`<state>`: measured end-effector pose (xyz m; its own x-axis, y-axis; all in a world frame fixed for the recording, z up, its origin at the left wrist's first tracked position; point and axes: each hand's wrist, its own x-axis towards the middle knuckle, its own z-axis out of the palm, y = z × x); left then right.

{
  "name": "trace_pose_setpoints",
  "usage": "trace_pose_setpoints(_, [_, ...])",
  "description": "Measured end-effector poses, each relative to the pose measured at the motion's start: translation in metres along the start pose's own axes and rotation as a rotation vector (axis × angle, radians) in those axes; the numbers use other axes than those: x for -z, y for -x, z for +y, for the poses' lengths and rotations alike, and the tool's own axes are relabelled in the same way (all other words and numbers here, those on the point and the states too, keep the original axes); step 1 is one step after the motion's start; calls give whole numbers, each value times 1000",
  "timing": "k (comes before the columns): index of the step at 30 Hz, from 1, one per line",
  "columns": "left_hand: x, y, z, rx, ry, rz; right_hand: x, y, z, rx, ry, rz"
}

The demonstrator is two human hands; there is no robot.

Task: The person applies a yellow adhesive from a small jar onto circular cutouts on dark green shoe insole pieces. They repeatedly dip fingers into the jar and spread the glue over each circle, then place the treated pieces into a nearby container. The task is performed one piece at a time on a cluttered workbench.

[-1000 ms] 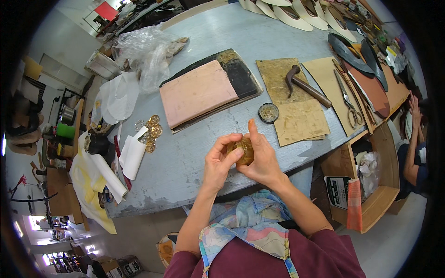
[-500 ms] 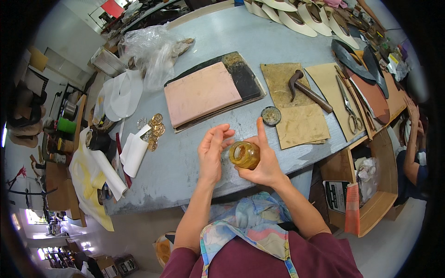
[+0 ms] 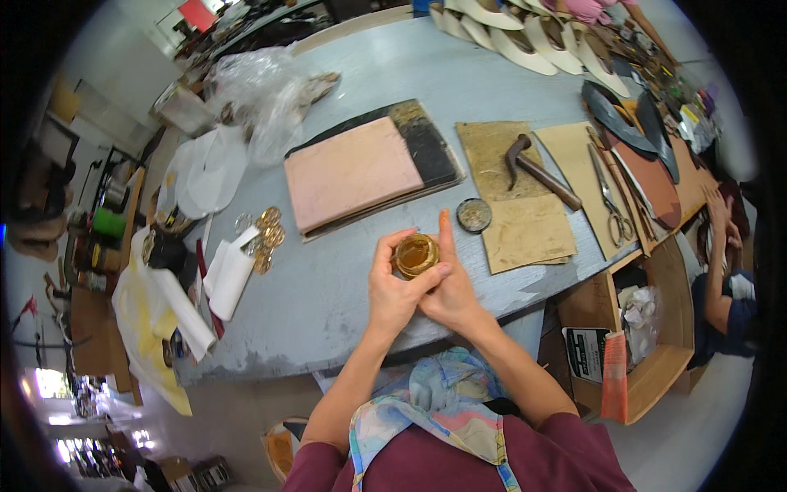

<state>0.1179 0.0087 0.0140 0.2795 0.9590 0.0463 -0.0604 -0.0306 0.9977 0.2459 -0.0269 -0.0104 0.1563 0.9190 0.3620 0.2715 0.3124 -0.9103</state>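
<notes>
A small open glass jar (image 3: 418, 266) of amber-brown stuff stands upright, mouth up, above the near part of the table. My left hand (image 3: 392, 297) is closed round its left side, thumb across the front. On the other side my right hand (image 3: 452, 297) is against the jar; its index finger stretches upward with an orange-stained tip, and its other fingers are partly hidden. A round dark lid (image 3: 474, 215) lies beyond my right hand, touching or close to sheets of tan material (image 3: 529, 234).
A pink board (image 3: 352, 176) rests on a dark folder. A hammer (image 3: 541, 172) and scissors (image 3: 608, 197) lie at right; gold rings (image 3: 266, 239) and a white roll (image 3: 232, 283) at left. White shoes (image 3: 525, 49) line the far edge. An open drawer (image 3: 656, 385) juts out near another person's arm (image 3: 717, 262).
The jar has turned from tilted to upright and moved slightly left and up. My left hand, formerly apart from it, now wraps round it. The right index finger still points up.
</notes>
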Motion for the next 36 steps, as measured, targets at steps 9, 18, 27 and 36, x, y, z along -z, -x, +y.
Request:
trace_pose_setpoints(9, [82, -97, -8, 8, 114, -122, -4, -101, 2, 76, -72, -79])
trace_pose_setpoints(18, [62, -82, -26, -316, -231, 164, -25, -108, 27, 300, -89, -15])
trace_pose_setpoints(27, [60, -64, -36, -608, -408, -13, -18, -97, 31, 277, -117, -89])
trace_pose_setpoints(36, [52, -72, -27, -388, -252, -1, -20, -93, 33, 173, -70, -98])
